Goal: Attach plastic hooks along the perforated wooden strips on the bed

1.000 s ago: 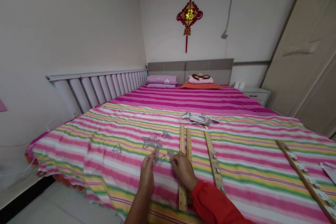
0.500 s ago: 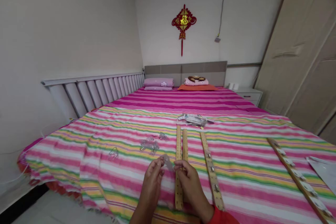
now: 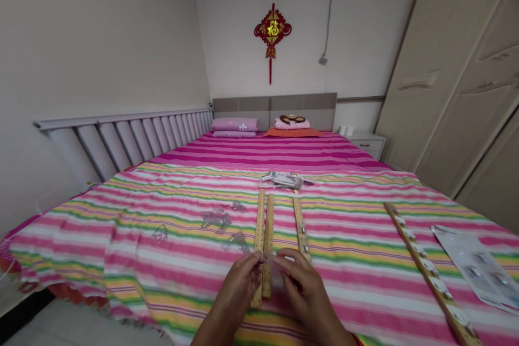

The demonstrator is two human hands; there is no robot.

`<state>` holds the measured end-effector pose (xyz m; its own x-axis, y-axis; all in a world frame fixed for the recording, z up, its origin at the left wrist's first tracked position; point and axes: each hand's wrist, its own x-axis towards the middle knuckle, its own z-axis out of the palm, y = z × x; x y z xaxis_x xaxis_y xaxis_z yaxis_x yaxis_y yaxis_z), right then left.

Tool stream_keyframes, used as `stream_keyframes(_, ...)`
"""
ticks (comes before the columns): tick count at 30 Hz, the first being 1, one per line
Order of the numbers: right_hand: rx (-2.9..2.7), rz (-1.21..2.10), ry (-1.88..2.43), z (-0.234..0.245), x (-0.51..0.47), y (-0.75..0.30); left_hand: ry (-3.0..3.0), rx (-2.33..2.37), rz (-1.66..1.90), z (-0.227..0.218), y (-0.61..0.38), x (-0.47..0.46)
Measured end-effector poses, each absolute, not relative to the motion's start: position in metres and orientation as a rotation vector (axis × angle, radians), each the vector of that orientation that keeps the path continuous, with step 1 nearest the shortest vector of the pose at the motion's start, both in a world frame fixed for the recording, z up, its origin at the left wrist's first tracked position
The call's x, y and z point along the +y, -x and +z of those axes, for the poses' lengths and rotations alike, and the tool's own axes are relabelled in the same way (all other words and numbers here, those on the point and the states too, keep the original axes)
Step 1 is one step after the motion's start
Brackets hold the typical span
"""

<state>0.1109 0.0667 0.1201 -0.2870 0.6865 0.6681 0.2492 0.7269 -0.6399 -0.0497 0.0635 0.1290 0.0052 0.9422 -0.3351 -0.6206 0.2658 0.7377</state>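
Observation:
My left hand [image 3: 240,280] and my right hand [image 3: 303,283] meet low in the middle, over the near end of two perforated wooden strips [image 3: 263,238] lying side by side on the striped bed [image 3: 170,211]. Both hands pinch a small clear plastic piece [image 3: 272,268] between their fingertips. A third wooden strip with metal clips [image 3: 300,224] lies just right of the pair. Several clear plastic pieces [image 3: 217,219] are scattered on the sheet to the left of the strips.
A long wooden strip with white clips [image 3: 425,265] lies at the right, beside a plastic packet [image 3: 474,267]. Another packet of parts [image 3: 284,178] sits beyond the strips. Pillows [image 3: 235,124] rest at the headboard. A wardrobe [image 3: 458,81] stands right, a padded rail [image 3: 121,135] left.
My hands came together and lifted a clear plastic piece off the sheet, and now hold it over the paired strips. The view has swung to the right.

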Motion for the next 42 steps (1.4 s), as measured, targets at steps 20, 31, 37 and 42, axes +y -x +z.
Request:
stream_keyframes(20, -1.304, 0.821, 1.123, 0.102, 0.043, -0.157, -0.004, 0.939, 1.194, 0.137, -0.028, 0.058)
stream_keyframes(31, -1.002, 1.083, 1.072, 0.111, 0.049, -0.160, -0.063, 0.887, 1.028, 0.126, -0.044, 0.045)
stream_keyframes(37, -1.025, 1.185, 1.117, 0.118, 0.066, -0.175, -0.739, 1.237, 1.136, 0.115, -0.033, 0.060)
stream_keyframes(42, -1.068, 1.212, 1.098, 0.121, 0.074, -0.182, -1.150, 1.268, 1.245, 0.126, -0.021, 0.080)
